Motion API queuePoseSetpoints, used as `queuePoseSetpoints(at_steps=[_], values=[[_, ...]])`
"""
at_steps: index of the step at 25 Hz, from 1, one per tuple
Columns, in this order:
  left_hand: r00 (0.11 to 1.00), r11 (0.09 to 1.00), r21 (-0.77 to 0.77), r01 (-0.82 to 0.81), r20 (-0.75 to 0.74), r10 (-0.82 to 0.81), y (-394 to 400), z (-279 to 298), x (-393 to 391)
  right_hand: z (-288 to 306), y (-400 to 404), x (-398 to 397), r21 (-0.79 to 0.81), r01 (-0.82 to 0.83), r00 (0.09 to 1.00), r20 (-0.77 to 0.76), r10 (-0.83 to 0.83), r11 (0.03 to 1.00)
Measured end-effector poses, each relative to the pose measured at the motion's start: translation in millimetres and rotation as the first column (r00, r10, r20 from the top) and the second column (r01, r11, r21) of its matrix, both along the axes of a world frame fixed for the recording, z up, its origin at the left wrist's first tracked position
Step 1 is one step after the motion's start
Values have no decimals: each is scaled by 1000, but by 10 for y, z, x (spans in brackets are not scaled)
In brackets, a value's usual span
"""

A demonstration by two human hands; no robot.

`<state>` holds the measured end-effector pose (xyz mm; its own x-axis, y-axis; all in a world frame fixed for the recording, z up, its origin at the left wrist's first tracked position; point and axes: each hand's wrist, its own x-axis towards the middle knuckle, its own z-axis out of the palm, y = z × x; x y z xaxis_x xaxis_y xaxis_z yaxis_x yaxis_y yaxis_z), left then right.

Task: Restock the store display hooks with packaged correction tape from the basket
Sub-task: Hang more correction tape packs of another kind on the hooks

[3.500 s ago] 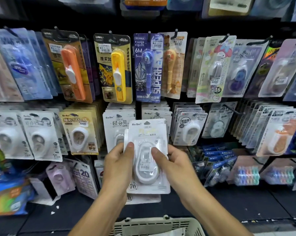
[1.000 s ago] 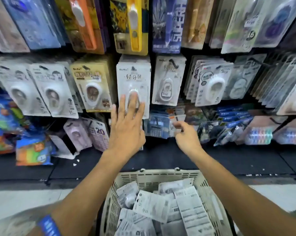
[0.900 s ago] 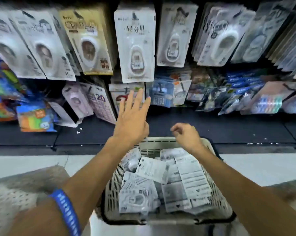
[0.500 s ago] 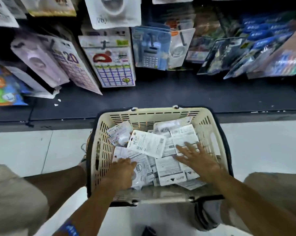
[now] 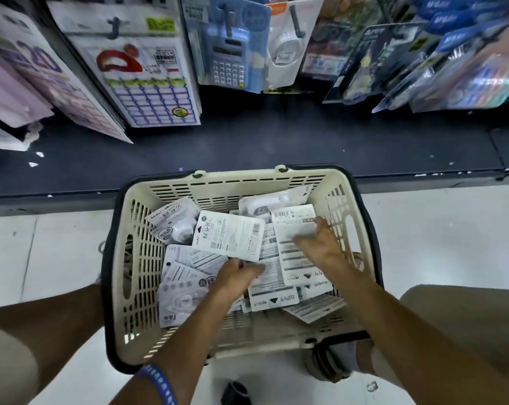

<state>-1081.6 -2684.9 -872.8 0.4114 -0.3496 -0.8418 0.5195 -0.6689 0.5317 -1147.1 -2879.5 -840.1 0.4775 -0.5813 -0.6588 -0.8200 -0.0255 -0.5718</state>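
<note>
left hand (image 5: 236, 273) now gripping white pack (image 5: 228, 234), right hand (image 5: 320, 244) sifting basket (image 5: 136, 258)

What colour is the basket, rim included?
Cream slatted plastic basket with a black rim, clearest in the head view.

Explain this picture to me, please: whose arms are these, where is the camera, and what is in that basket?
No machine here: these are a person's two bare arms. The single camera sits on the person's head and looks down, so you see what they see.

On the pale floor stands a cream plastic shopping basket with a dark rim, in front of a dark shelf base. Inside lies a loose pile of white carded correction tape packs, mostly back side up.

Both hands are down in the pile. The left hand, with a blue wristband on its arm, touches the packs near the middle; the right hand lies spread over packs on the right. Neither has clearly lifted a pack.

Above hang other packaged goods, including a blue calculator.
</note>
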Motion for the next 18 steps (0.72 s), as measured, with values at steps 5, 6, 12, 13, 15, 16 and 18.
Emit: queuePoseSetpoints(at_steps=[5, 6, 12, 13, 15, 16, 18], values=[[929, 933, -63, -354, -141, 343, 64, 2, 58, -45, 126, -18, 259, 151, 977, 111, -184, 954], [921, 927, -72, -369, -160, 355, 78, 14, 81, -21, 158, -31, 344, 160, 963, 151, -222, 925], [877, 874, -73, -480, -55, 477, 121, 1, 124, 62, -52, -156, 565, 252, 903, 154, -401, 785], [876, 871, -97, -481, -86, 474, 106, 23, 120, 83, -93, -176, 576, 171, 939, 152, -310, 800], [884, 873, -169, -457, -196, 424, 47, 87, 111, 119, -13, -164, 496, 2, 991, 113, -67, 868], [876, 865, -199, -460, -262, 405, 27, 122, 126, 119, 94, -131, 425, -74, 996, 78, 45, 902], [853, 847, -242, -474, -366, 372, 71, 151, 170, 71, 358, -49, 296, -182, 983, 42, 178, 938]])
